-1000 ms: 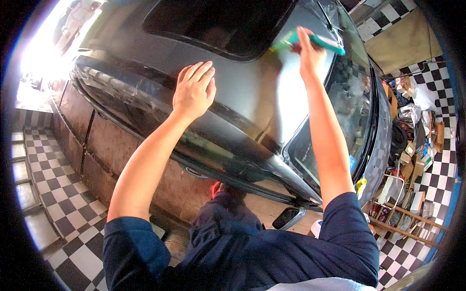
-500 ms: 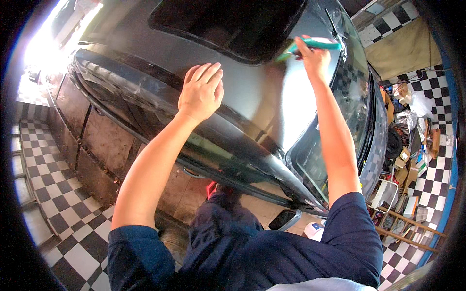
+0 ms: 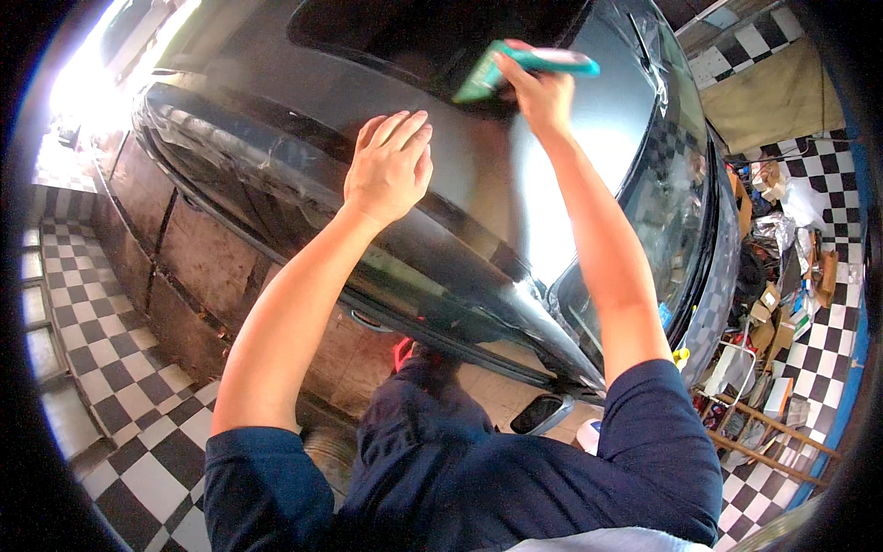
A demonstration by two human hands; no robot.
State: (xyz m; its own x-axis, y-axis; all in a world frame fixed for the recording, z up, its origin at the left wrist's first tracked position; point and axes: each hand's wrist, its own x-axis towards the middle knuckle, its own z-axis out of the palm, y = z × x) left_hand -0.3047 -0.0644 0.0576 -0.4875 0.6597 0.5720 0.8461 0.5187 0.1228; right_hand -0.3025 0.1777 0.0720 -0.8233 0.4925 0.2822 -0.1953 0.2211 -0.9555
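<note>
Below me is a car's dark, glossy roof (image 3: 464, 170), with a black sunroof panel (image 3: 395, 37) set into it. My left hand (image 3: 388, 175) lies open on the roof near its side edge, fingers together and stretched out, holding nothing. Gripped in my right hand (image 3: 544, 99) is a teal-handled squeegee (image 3: 570, 62), its green blade smeared by motion. The blade is over the roof by the corner of the sunroof; whether it touches the surface I cannot tell. Loose clear film shows wrinkled along the windshield edge (image 3: 655, 83) and the side of the roof.
The car's side mirror (image 3: 541, 414) juts out near my body. A white tub (image 3: 587, 434) stands beside it, partly hidden by my sleeve. Boxes and plastic scraps (image 3: 773, 248) clutter the right side by a wooden ladder-like frame (image 3: 782, 451). Checkered tiles (image 3: 138, 432) cover the floor.
My right hand has moved left with the squeegee, from near the windshield edge toward the sunroof corner. My left hand has stayed nearly in place on the roof.
</note>
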